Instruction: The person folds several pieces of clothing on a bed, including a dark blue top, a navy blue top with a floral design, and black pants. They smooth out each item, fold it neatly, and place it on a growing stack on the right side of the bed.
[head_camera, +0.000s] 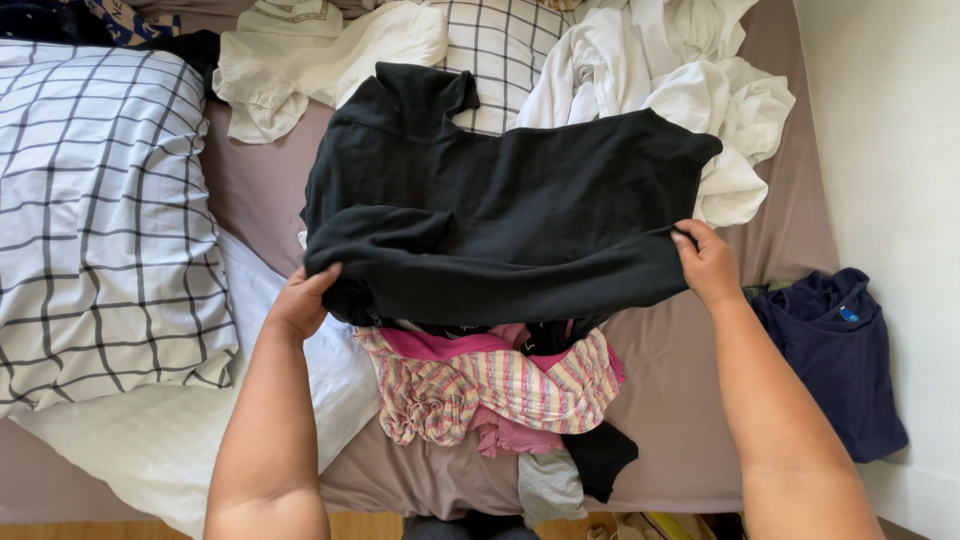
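Note:
A black garment (500, 210) is stretched out above the bed, folded over along its lower edge. My left hand (303, 298) grips its lower left corner and my right hand (706, 262) grips its lower right corner. Under the garment lies a pile of clothes with a pink, yellow and white striped piece (490, 385) on top, plus bits of pink, grey and black cloth.
A bed with a mauve sheet (260, 190) carries a checked white pillow (100, 220) at left, a white duvet (170, 430), a cream shirt (320, 55) and crumpled white clothes (690, 80) at the back. A navy garment (840, 350) lies by the right wall.

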